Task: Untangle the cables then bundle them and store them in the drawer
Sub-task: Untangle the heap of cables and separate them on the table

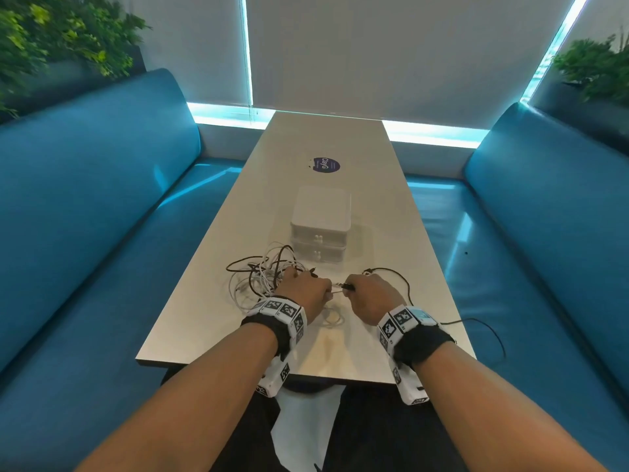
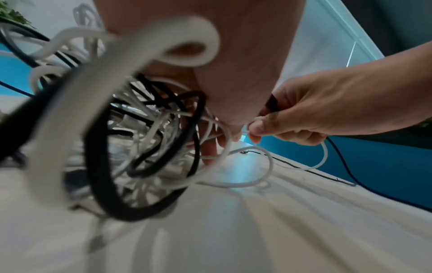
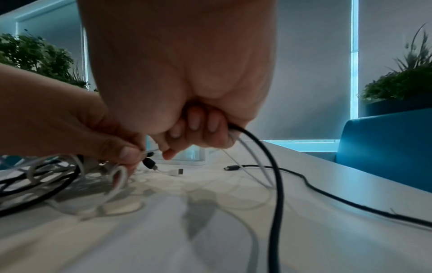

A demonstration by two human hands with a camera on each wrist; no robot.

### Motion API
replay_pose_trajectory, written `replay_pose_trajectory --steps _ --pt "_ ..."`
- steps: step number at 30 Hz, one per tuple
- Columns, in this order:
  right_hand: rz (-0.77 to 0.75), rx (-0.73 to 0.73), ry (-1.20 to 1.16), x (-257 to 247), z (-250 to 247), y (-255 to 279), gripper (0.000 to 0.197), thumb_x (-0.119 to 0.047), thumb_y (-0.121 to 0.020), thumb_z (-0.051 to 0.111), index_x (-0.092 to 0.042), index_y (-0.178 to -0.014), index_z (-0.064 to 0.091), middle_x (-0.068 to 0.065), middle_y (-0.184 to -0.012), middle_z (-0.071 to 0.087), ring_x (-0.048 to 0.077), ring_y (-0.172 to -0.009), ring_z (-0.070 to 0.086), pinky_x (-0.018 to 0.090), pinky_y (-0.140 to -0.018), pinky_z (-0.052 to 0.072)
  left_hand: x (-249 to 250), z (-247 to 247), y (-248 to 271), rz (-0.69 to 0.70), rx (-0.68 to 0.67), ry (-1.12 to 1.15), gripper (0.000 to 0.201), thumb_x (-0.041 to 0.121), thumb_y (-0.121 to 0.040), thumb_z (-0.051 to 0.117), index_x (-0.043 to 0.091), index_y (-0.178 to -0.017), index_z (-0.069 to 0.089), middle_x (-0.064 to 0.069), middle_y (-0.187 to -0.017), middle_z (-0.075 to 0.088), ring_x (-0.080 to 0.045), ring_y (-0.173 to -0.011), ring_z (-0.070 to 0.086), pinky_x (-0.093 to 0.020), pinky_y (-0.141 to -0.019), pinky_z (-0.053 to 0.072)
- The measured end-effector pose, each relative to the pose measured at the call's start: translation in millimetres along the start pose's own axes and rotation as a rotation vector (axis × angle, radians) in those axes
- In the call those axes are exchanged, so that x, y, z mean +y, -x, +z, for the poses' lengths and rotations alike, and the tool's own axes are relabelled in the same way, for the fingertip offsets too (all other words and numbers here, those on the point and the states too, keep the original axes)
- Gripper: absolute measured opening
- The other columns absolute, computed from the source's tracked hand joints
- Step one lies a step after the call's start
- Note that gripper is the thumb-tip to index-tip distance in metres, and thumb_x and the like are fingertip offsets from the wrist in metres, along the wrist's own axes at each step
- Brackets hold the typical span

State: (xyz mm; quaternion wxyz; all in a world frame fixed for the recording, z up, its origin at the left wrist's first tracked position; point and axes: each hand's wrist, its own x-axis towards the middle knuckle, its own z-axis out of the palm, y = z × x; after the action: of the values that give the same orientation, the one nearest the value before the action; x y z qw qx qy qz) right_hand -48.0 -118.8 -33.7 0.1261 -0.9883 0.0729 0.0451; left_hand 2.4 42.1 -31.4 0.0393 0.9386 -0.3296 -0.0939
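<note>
A tangle of black and white cables [image 1: 260, 277] lies on the table [image 1: 340, 141] in front of a white two-drawer unit [image 1: 320, 233], both drawers closed. My left hand [image 1: 308, 289] sits at the tangle's right edge, and its thumb and finger pinch a thin white cable [image 3: 149, 151]. Loops of the tangle [image 2: 145, 138] hang around that hand. My right hand [image 1: 372, 291] is close beside it, fingers curled round a black cable [image 3: 278, 184] and a white cable [image 3: 254, 166]. In the left wrist view the right hand [image 2: 339, 107] pinches a white strand.
The black cable [image 1: 476, 321] trails right and over the table's right edge. Loose plug ends [image 3: 177, 172] lie on the table behind my hands. Blue benches [image 1: 102, 233] flank the table on both sides. A dark round sticker [image 1: 326, 165] sits beyond the drawer unit.
</note>
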Motion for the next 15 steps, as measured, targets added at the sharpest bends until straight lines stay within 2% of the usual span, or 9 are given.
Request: replay_pose_trajectory --steps 5,8,11,15 --pt "0.1 0.052 0.035 15 -4 -2 0.027 -0.037 -0.1 0.044 -0.02 -0.11 0.063 0.008 -0.108 0.065 0.03 -0.095 0.063 0.038 -0.081 0.053 -3 1 3 -0.03 0.011 -0.032 0.02 0.016 -0.097 0.042 0.029 -0.093 0.055 0.0 -0.097 0.061 -0.028 -0.106 0.051 -0.048 -0.106 0.026" --pt "0.174 0.062 0.021 23 -10 0 0.027 -0.034 -0.1 0.044 -0.02 -0.112 0.064 0.006 -0.11 0.065 0.029 -0.1 0.063 0.039 -0.085 0.052 -2 -2 7 -0.059 0.056 -0.136 0.018 0.022 -0.102 0.044 0.025 -0.105 0.061 -0.004 -0.107 0.062 -0.028 -0.113 0.046 -0.049 -0.11 0.024" --pt "0.202 0.032 -0.015 24 -9 1 0.026 -0.032 -0.099 0.045 -0.019 -0.111 0.063 0.007 -0.11 0.065 0.028 -0.099 0.063 0.038 -0.085 0.052 0 -1 5 -0.036 0.044 -0.175 0.024 0.027 -0.104 0.041 0.027 -0.105 0.064 0.0 -0.104 0.067 -0.025 -0.114 0.048 -0.049 -0.107 0.024" --pt "0.111 0.041 -0.105 11 -6 1 0.028 -0.033 -0.101 0.042 -0.014 -0.105 0.062 0.011 -0.103 0.066 0.03 -0.094 0.062 0.036 -0.078 0.05 7 0 4 -0.027 0.059 -0.225 0.021 0.025 -0.105 0.039 0.023 -0.108 0.06 -0.002 -0.103 0.067 -0.027 -0.113 0.05 -0.049 -0.106 0.026"
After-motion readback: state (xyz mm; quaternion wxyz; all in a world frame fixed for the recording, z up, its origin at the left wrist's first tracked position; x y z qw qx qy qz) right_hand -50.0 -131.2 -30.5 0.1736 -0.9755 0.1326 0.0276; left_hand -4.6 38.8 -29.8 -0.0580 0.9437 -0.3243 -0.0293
